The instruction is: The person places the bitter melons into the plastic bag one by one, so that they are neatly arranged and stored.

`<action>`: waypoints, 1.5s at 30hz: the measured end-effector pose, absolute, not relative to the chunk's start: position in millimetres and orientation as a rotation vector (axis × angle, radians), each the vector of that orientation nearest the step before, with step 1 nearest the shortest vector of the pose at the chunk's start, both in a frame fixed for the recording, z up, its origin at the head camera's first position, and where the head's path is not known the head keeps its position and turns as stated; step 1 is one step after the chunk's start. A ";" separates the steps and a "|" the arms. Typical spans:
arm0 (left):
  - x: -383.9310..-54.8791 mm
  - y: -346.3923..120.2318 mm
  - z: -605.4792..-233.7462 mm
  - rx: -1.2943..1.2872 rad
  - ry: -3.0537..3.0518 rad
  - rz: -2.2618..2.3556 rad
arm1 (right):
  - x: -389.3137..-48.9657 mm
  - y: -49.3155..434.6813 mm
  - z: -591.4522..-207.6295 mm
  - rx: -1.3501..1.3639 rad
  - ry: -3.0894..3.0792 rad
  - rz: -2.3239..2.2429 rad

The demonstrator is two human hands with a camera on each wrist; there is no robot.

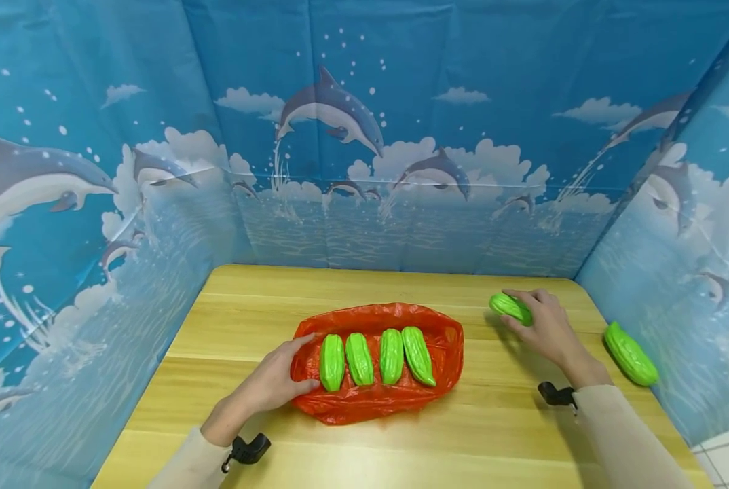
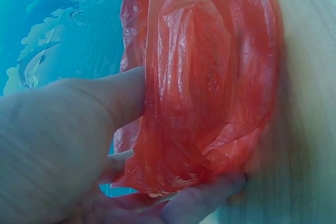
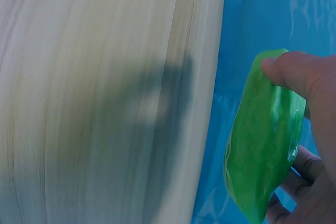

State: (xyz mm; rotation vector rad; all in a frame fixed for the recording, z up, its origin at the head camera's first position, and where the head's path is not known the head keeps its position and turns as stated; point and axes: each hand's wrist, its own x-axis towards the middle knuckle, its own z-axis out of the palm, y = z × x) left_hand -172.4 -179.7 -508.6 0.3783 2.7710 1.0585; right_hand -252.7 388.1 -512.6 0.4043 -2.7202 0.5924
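A red plastic bag, its mouth spread wide, lies on the table with several glossy green bitter melons side by side in it. My left hand grips the bag's left end, thumb and fingers spread around it. In the left wrist view, the thumb lies against the red plastic and other fingers pass under it. Over the table's right part, my right hand holds another bitter melon between thumb and fingers. That melon is raised, with a shadow on the wood below.
One more bitter melon lies at the right edge of the wooden table. Blue dolphin-printed sheets stand along the back and both sides. White floor tiles show at bottom right.
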 end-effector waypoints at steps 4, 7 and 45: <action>-173.6 -178.9 -508.9 0.376 2.771 1.059 | -251.1 382.8 -510.3 0.417 -2.719 0.585; -174.8 -178.2 -508.1 0.382 2.776 1.062 | -248.9 376.7 -506.7 0.415 -2.735 0.593; -178.9 -169.6 -494.7 0.394 2.808 1.010 | -225.2 327.8 -466.1 0.288 -2.707 0.674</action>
